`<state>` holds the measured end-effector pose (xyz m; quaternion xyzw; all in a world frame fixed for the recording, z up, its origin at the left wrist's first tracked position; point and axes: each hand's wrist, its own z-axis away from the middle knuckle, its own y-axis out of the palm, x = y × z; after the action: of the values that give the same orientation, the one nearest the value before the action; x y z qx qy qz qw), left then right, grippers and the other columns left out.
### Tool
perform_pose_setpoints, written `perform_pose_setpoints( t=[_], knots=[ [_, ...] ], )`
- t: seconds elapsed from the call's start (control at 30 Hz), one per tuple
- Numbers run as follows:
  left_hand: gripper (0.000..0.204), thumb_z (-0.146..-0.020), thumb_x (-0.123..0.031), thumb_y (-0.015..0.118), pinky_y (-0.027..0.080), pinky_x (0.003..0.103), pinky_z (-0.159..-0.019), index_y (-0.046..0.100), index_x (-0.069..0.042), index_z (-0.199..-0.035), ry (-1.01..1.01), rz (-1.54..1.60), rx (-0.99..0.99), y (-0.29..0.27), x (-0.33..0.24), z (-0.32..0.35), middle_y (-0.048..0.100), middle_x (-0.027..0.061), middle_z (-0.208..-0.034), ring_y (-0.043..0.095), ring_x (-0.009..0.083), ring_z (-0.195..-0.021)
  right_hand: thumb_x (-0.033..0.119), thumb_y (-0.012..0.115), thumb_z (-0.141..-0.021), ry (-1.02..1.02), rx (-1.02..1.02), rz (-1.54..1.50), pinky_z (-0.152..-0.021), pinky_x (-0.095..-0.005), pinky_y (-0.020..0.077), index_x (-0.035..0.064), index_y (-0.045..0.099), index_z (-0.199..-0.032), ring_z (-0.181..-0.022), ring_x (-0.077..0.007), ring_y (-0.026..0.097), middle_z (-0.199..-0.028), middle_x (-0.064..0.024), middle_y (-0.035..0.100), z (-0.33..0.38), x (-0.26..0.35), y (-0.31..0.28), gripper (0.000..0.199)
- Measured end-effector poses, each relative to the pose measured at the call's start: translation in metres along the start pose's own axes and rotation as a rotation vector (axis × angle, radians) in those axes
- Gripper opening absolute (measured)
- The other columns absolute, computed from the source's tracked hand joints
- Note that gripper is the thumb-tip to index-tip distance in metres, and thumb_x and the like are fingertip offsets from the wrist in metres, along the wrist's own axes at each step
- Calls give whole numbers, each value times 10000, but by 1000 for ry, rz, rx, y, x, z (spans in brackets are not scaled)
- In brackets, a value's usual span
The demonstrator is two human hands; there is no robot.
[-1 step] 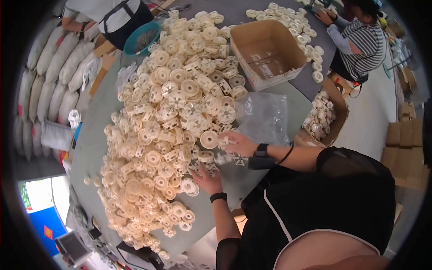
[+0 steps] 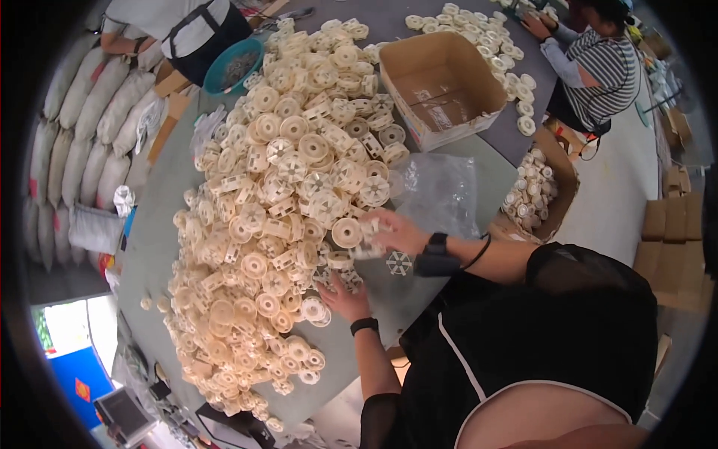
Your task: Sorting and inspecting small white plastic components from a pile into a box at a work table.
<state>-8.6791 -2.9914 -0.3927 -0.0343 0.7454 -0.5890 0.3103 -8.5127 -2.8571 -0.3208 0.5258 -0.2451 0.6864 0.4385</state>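
Black fabric of the person's own top fills the lower right of the view and hides both upper arms and the table edge beneath.

Left hand: dark band at the wrist, palm down at the near edge of the pile of cream plastic wheels. Fingers spread and lie among small pieces; whether they pinch one cannot be told, since the fingertips are lost among the parts.

Right hand: black watch at the wrist, thin dark band behind it. Fingers curled around a white spoked piece, just beside a cream round disc; the thumb side is hidden, so the grip is only partly seen. One loose spoked wheel lies on the grey-green table under the forearm.

Clear plastic bag: crumpled, just beyond the right hand; contents hard to make out.

Farther out: open cardboard box at the pile's far right; a second carton holding stacked cream wheels, its lower part cut off behind the arm. Teal bowl at the far left of the pile.

Far edge: a person in a striped shirt and another in a white top, both cropped by the fisheye rim. White sacks stacked at left, bent by the lens.
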Motion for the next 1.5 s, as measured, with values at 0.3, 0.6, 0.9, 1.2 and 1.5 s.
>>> perform_pose_setpoints(
  t=[0.3,0.6,0.9,1.2,1.5],
  knots=[
    [583,-526,-158,730,335,481,-911,512,-85,-1062,-22,10,104,-2,10,-3,355,191,-1234,334,395,-1114,60,609,-739,-440,-544,-172,-725,-318,495,56,415,-1189,-943,-202,546,-1094,-99,498,-53,112,-175,491],
    [599,-567,-65,698,379,403,-887,445,19,-1104,-214,194,75,-17,14,-6,448,193,-1128,445,339,-1028,191,573,-805,-483,-712,103,-831,-287,425,18,395,-1215,-1020,-182,499,-1110,-112,508,-49,70,-164,479],
    [651,-647,-84,714,384,338,-885,365,40,-1183,-494,692,-85,-10,12,4,476,160,-1122,474,240,-1019,297,596,-758,-271,374,1119,-749,-385,446,98,472,-1161,-1029,-287,476,-1134,-167,473,41,-59,4,467],
    [613,-655,-36,665,428,343,-842,357,35,-1181,-447,634,-153,-3,37,5,474,168,-1116,499,246,-1002,78,533,-682,-441,321,1114,-693,-382,450,66,511,-870,-905,-301,477,-958,-128,447,13,-117,9,189],
    [439,-734,47,560,465,292,-577,387,-60,-1122,-806,1397,-84,-15,41,36,524,84,-1037,554,181,-825,68,545,-672,-460,131,1262,-750,-397,396,64,530,-969,-930,-296,452,-1020,-125,450,20,-80,19,297]
  ],
)
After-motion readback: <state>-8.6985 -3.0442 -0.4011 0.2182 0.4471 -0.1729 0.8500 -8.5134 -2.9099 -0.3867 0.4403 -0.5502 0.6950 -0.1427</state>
